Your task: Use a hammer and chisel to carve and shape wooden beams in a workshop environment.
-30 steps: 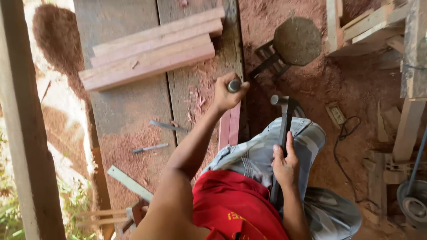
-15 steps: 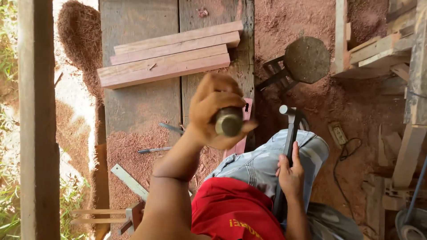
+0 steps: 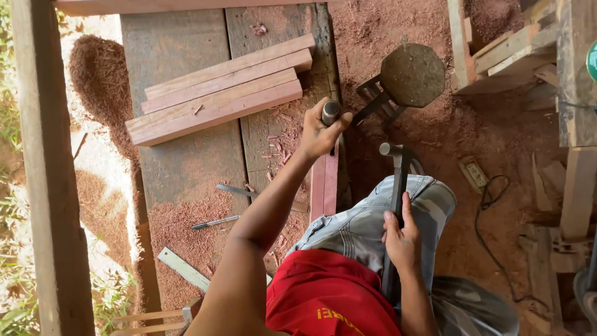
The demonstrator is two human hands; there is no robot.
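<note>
My left hand [image 3: 320,129] is stretched forward and closed around a dark chisel handle [image 3: 330,112], its round butt end facing up, held over a narrow reddish wood strip [image 3: 324,185] on the plank workbench [image 3: 186,168]. My right hand [image 3: 403,239] rests on my jeans-clad knee and grips the handle of a black hammer [image 3: 396,186], whose head points up beside the knee.
Several reddish timber battens [image 3: 217,99] lie stacked on the bench. A metal blade [image 3: 239,190], a pencil [image 3: 214,222] and a steel square [image 3: 181,267] lie among sawdust. A round stool [image 3: 410,74] stands on the red sawdust floor; timber frames [image 3: 510,50] at right, a post [image 3: 46,186] at left.
My left hand, raised close to the camera half a second ago, has dropped back down over the wood strip with the chisel. The right hand stays on the hammer.
</note>
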